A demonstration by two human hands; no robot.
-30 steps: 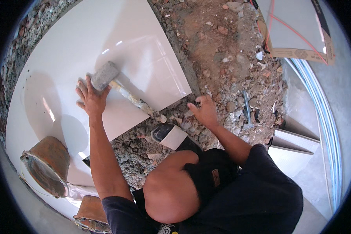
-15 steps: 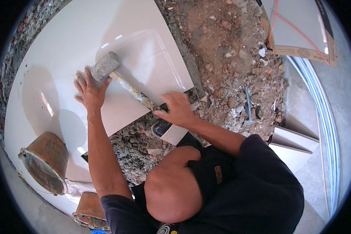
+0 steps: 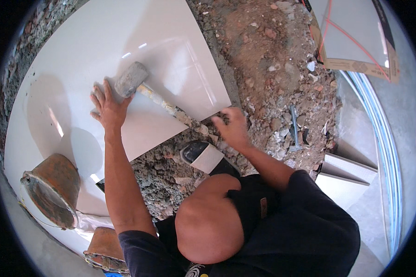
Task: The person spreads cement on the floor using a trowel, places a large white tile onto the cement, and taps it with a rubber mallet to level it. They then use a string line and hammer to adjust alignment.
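A rubber mallet [image 3: 132,79] with a grey head and a worn, paint-flaked handle lies across a large glossy white floor tile [image 3: 171,39]. My left hand [image 3: 110,110] rests flat on the tile with fingers spread, its thumb by the mallet head. At the tile's near right corner, my right hand [image 3: 234,131] is off the mallet; a gap shows between its thumb and fingers, and nothing is held. The handle's end reaches past the tile's edge over rough mortar [image 3: 159,173].
Two dirty buckets [image 3: 62,177] stand at the lower left. On the rubble [image 3: 268,60] to the right lies a hammer [image 3: 295,127]. Farther right are tile pieces [image 3: 349,166], blue-white pipes [image 3: 383,134] and a boxed tile stack [image 3: 356,37]. My shod foot [image 3: 201,154] is by the tile edge.
My right hand has moved away from the mallet handle, to the right. The mallet has shifted slightly to the right. My left hand stays nearly in place on the tile.
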